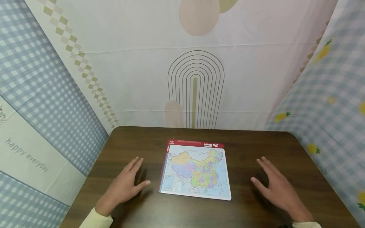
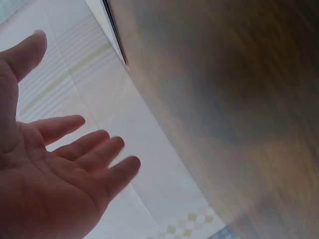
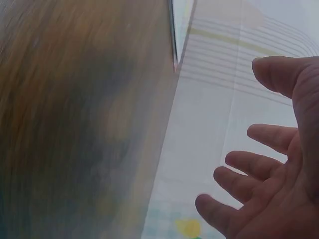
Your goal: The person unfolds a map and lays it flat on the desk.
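A flat map board (image 1: pixel 196 171) with a red header strip and a coloured map of China lies on the dark wooden table (image 1: pixel 245 145), midway between the two hands. To its left is my left hand (image 1: pixel 125 183), fingers extended and thumb held apart, with nothing in it. My right hand (image 1: pixel 276 188) is on the other side, thumb likewise spread and the palm bare. Both wrist views show the bare palms, the left hand (image 2: pixel 65 169) and the right hand (image 3: pixel 269 174), with the board's edge only a thin sliver at the top.
Behind the table hangs a white cloth (image 1: pixel 137 79) printed with arches and diamonds. A blue checked cloth (image 1: pixel 37 72) borders the left side, and another checked cloth with yellow fruit prints (image 1: pixel 328 104) borders the right. The table's rounded far corners meet these cloths.
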The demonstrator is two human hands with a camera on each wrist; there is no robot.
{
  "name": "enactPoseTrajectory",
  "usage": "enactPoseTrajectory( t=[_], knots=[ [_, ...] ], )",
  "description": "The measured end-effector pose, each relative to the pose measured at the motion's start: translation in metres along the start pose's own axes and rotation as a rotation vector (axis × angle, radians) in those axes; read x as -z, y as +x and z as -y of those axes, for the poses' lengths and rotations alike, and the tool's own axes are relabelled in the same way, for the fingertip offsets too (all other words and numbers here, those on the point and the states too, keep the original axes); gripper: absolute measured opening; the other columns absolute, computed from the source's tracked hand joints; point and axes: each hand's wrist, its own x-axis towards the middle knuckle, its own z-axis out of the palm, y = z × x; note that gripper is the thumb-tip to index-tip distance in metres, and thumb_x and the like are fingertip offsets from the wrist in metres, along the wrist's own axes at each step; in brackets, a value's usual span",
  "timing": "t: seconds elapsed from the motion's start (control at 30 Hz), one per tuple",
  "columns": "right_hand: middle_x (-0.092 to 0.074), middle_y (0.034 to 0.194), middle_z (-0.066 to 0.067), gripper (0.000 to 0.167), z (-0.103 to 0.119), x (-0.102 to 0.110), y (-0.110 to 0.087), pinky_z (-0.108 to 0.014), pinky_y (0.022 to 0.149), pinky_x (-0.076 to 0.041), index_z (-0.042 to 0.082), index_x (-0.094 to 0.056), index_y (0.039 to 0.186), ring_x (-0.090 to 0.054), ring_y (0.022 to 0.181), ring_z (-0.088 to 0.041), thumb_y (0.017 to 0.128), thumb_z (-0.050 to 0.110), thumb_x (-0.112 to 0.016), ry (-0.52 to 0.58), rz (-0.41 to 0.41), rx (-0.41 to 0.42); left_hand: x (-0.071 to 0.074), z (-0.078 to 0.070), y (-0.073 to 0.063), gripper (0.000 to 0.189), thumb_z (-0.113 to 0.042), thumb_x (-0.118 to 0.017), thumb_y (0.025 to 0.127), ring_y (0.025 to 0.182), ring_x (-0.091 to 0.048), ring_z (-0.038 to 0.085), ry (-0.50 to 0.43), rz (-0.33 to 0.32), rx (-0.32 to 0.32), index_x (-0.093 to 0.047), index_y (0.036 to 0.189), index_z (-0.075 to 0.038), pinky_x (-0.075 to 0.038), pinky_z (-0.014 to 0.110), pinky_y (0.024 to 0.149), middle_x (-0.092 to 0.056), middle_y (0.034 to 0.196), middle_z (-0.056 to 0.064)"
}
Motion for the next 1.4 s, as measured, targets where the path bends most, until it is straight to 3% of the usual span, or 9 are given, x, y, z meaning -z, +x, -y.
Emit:
enactPoseTrajectory(
  t=[0.2, 0.33, 0.47, 0.63, 0.93, 1.07, 1.4],
  knots=[
    [-0.040, 0.164, -0.028, 0.080, 0.015, -0.007, 0.004, -0.073, 0.105, -0.044, 0.007, -0.039, 0.161, -0.044, 0.144, -0.054, 0.099, 0.042, -0.075, 0.109, -0.023, 0.018, -0.006, -0.010, 0.005, 0.093, -0.043, -0.080, 0.094, 0.141, -0.053, 0.048, -0.156, 0.051, -0.013, -0.034, 0.163, -0.002, -0.049, 0.063, 0.109, -0.041, 0.164, 0.025],
    [-0.050, 0.158, -0.026, 0.074, 0.025, -0.016, 0.005, -0.063, 0.103, -0.051, 0.006, -0.047, 0.157, -0.054, 0.138, -0.049, 0.097, 0.035, -0.079, 0.154, -0.042, 0.044, -0.010, -0.017, 0.009, 0.087, -0.039, -0.085, 0.090, 0.141, -0.055, 0.042, -0.235, 0.064, -0.029, -0.045, 0.158, -0.002, -0.050, 0.060, 0.110, -0.051, 0.158, 0.020],
    [-0.057, 0.153, -0.022, 0.069, 0.035, -0.027, 0.006, -0.054, 0.100, -0.056, 0.006, -0.052, 0.153, -0.061, 0.133, -0.044, 0.096, 0.032, -0.081, 0.216, -0.014, 0.034, -0.016, -0.022, 0.013, 0.077, -0.034, -0.088, 0.087, 0.134, -0.061, 0.036, -0.319, 0.056, -0.035, -0.055, 0.150, -0.002, -0.056, 0.049, 0.105, -0.059, 0.149, 0.016],
    [-0.064, 0.147, -0.017, 0.063, 0.045, -0.043, 0.003, -0.047, 0.099, -0.059, 0.007, -0.059, 0.148, -0.066, 0.129, -0.037, 0.094, 0.028, -0.083, 0.254, 0.021, 0.009, -0.025, -0.031, 0.015, 0.069, -0.021, -0.091, 0.085, 0.130, -0.064, 0.039, -0.442, 0.071, -0.035, -0.060, 0.141, 0.004, -0.059, 0.038, 0.099, -0.063, 0.143, 0.019],
    [-0.067, 0.144, -0.009, 0.057, 0.061, -0.062, -0.002, -0.037, 0.096, -0.060, 0.010, -0.066, 0.141, -0.067, 0.128, -0.029, 0.089, 0.018, -0.087, 0.354, 0.097, -0.068, -0.038, -0.045, 0.014, 0.052, -0.015, -0.093, 0.082, 0.119, -0.071, 0.030, -0.459, 0.051, -0.004, -0.072, 0.126, 0.003, -0.060, 0.035, 0.096, -0.072, 0.128, 0.017],
    [-0.069, 0.141, -0.008, 0.055, 0.064, -0.070, -0.002, -0.031, 0.096, -0.060, 0.010, -0.069, 0.137, -0.067, 0.129, -0.027, 0.086, 0.014, -0.089, 0.401, 0.102, -0.083, -0.042, -0.046, 0.013, 0.049, -0.014, -0.093, 0.080, 0.118, -0.071, 0.028, -0.423, 0.043, 0.002, -0.075, 0.123, 0.001, -0.061, 0.033, 0.093, -0.074, 0.126, 0.018],
    [-0.072, 0.137, -0.011, 0.056, 0.067, -0.076, -0.001, -0.025, 0.093, -0.060, 0.007, -0.071, 0.135, -0.067, 0.128, -0.030, 0.082, 0.008, -0.091, 0.410, 0.095, -0.040, -0.047, -0.049, 0.011, 0.052, -0.014, -0.094, 0.078, 0.119, -0.071, 0.032, -0.283, 0.074, -0.085, -0.075, 0.125, -0.001, -0.061, 0.042, 0.093, -0.074, 0.130, 0.017]
  ],
)
